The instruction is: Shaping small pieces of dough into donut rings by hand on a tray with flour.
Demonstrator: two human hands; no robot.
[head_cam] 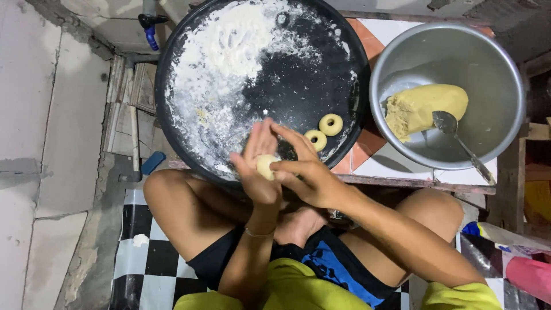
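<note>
We see a matt black round tray [321, 86] dusted with powdery white flour [224, 63], a brushed metal bowl [493, 74] holding dense, soft yellow dough [425, 106] and a shiny metal spoon [453, 132], two smooth dough rings [324, 132], and a glossy tiled counter [396, 161].

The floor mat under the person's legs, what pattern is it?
A black-and-white checkerboard mat, seen best in the head view.
</note>
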